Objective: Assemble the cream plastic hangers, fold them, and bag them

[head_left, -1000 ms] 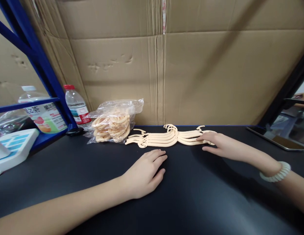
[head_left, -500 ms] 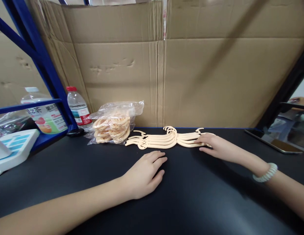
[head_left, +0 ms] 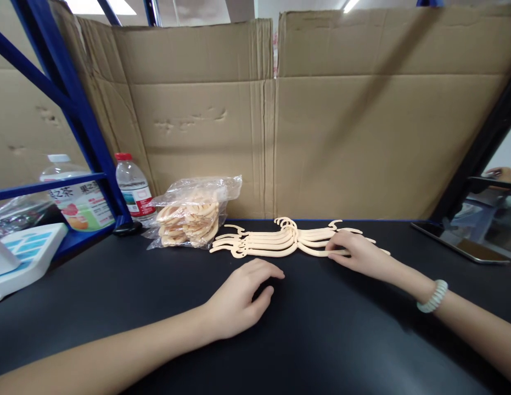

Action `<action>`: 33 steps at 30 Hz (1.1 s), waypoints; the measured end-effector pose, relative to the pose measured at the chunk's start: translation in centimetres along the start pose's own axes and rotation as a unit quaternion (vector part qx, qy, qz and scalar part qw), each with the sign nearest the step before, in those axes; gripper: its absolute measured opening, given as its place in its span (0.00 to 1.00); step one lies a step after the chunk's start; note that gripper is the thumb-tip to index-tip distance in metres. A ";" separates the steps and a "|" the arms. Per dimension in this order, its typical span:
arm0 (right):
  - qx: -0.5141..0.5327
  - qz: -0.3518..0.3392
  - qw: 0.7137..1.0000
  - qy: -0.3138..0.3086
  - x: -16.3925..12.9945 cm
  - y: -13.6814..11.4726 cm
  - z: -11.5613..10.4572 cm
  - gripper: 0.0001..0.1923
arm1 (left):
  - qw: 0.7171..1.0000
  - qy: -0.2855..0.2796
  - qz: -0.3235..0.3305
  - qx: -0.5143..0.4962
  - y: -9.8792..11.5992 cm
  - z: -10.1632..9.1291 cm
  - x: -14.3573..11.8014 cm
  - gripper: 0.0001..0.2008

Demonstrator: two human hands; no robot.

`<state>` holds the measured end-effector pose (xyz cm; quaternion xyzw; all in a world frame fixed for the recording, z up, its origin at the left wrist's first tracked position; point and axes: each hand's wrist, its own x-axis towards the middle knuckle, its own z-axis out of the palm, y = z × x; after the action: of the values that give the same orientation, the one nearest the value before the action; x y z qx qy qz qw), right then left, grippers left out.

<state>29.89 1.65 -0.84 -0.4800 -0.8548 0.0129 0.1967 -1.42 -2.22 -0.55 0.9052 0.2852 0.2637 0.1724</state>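
A pile of cream plastic hangers [head_left: 275, 241] lies flat on the black table [head_left: 321, 340], near the cardboard wall. My right hand [head_left: 358, 255] rests on the pile's right end, fingertips pinching one hanger arm. A white coil band circles that wrist. My left hand [head_left: 239, 299] lies palm down on the table just in front of the pile, fingers loosely curved, holding nothing. A clear plastic bag of more cream hangers [head_left: 191, 214] sits left of the pile.
Cardboard sheets [head_left: 321, 137] wall off the back. At left stand a blue rack frame [head_left: 69, 109], a water bottle [head_left: 132, 189], a larger labelled bottle [head_left: 78, 200] and a white device [head_left: 20, 255]. A tablet [head_left: 461, 244] lies at right.
My right hand has drawn back along the hangers toward me and closed its fingers on one. My left hand has barely shifted. The view has tilted up.
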 end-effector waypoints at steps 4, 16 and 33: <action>0.071 0.038 0.997 0.010 0.0 -0.4 -0.6 0.05 | 0.993 0.053 -0.083 -0.059 -0.4 -0.1 0.6 0.12; 0.252 0.085 0.957 0.118 -0.1 -0.2 -2.1 0.15 | 0.903 0.174 -0.261 -0.292 -2.0 0.0 1.5 0.09; 0.174 0.016 0.983 0.053 -0.4 -2.3 -1.1 0.10 | 0.909 0.187 -0.224 -0.297 -2.1 0.5 1.2 0.28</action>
<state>28.53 -0.13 0.52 -0.4520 -0.8200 0.1392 0.3223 -1.17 0.07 -1.50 0.6585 0.4157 0.4555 0.4314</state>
